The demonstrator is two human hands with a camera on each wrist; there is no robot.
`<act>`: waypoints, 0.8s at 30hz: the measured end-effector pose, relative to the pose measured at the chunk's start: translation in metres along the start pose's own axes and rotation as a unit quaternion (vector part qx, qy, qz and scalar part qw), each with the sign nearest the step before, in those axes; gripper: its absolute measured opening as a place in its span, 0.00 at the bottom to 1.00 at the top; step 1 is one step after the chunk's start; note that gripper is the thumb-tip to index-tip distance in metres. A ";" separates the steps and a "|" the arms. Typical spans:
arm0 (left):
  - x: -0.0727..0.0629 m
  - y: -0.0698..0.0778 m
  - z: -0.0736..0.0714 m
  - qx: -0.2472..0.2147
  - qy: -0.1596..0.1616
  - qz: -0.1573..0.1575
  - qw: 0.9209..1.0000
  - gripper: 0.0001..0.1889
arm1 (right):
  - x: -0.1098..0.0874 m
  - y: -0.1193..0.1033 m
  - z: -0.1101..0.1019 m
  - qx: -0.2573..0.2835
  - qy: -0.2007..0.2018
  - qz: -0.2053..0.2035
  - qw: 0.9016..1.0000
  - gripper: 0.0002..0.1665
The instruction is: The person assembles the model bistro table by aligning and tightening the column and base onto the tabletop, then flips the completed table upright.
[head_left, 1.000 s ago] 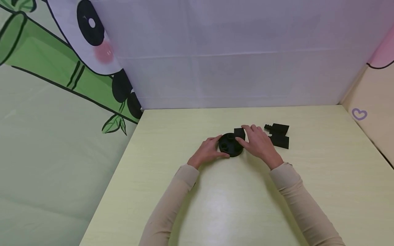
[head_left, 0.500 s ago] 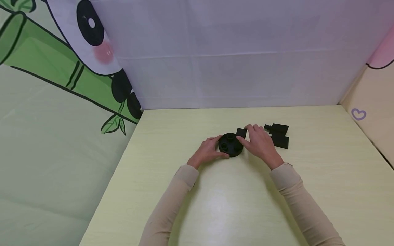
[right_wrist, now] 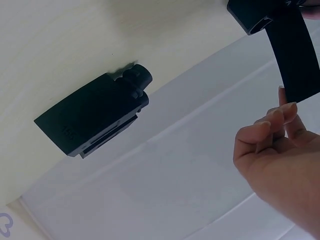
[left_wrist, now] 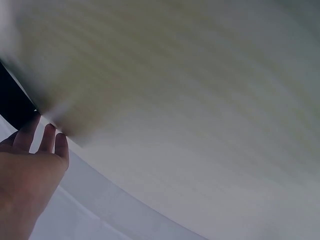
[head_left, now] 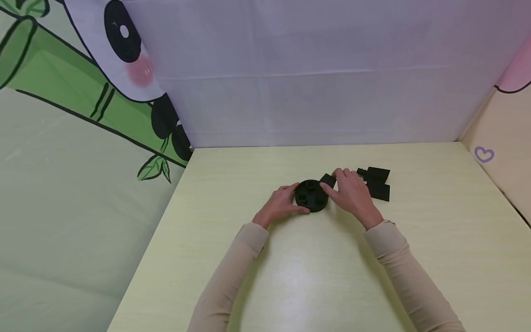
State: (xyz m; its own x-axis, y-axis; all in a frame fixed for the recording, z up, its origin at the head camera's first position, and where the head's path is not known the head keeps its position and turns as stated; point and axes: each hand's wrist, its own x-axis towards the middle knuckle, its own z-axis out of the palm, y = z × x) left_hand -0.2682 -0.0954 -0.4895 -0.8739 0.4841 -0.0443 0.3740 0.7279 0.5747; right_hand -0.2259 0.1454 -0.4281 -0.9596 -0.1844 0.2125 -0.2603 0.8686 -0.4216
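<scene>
A round black disc [head_left: 312, 199] with raised ring-shaped sockets on its top sits near the table's middle. My left hand [head_left: 277, 205] holds it from the left, thumb at the near edge and fingers at the far rim. In the left wrist view only a dark edge of the disc [left_wrist: 14, 102] shows beside the fingers. At the disc's far right rim, my right hand [head_left: 352, 196] pinches a small black block [head_left: 328, 179] between thumb and fingers. The block is turned cornerwise and overlaps the rim. From the right wrist, fingertips show against the lower edge of a dark slab [right_wrist: 295, 55].
Right of my right hand lie two similar black pieces, a far one [head_left: 378, 174] and a near one [head_left: 379, 191], close together. Round knobs show on the black pieces [right_wrist: 85, 117] in the right wrist view. A pale wall cloth [head_left: 315, 101] rises behind the table [head_left: 282, 276].
The small black block has turned clockwise and shifted slightly right, with my right fingers moving along. My left hand and the disc stay in place.
</scene>
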 end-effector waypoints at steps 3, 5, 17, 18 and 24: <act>0.001 0.000 0.001 0.001 -0.001 -0.003 1.000 0.51 | -0.001 0.001 0.000 0.001 0.003 0.006 1.000 0.32; 0.001 0.000 0.001 0.001 -0.001 -0.004 1.000 0.51 | -0.001 0.001 0.000 0.002 0.004 0.005 1.000 0.32; 0.000 0.000 0.002 -0.001 -0.005 -0.009 1.000 0.52 | -0.003 0.003 -0.002 -0.007 0.002 -0.008 1.000 0.35; 0.000 0.000 0.002 -0.002 -0.005 -0.010 1.000 0.52 | -0.003 0.003 -0.002 -0.005 0.000 -0.014 1.000 0.35; 0.000 0.000 0.001 -0.004 -0.007 -0.012 1.000 0.52 | -0.004 0.005 -0.003 0.000 0.009 -0.025 1.000 0.33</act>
State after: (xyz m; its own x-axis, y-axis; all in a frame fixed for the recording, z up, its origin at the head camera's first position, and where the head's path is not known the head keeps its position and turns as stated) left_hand -0.2679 -0.0951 -0.4907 -0.8780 0.4734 -0.0703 0.3505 0.7360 0.5792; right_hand -0.2230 0.1512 -0.4286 -0.9431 -0.2204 0.2491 -0.3088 0.8585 -0.4094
